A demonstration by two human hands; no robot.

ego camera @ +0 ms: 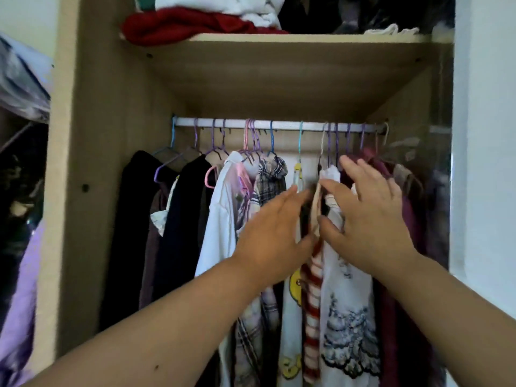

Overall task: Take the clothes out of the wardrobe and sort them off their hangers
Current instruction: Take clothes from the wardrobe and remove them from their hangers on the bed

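Between left hand (pixel 275 233) and right hand (pixel 368 216), clothes (pixel 317 202) hang.

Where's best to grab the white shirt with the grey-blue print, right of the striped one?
Probably at its collar, where the hanger hook rises to the rail. Come from the front with the right hand, which is nearest; neighbouring clothes crowd both sides, and the hook must lift off upward.

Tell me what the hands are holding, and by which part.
Nothing is held. The left hand and right hand reach with straight fingers among the hanging clothes, closing on no garment or hanger.
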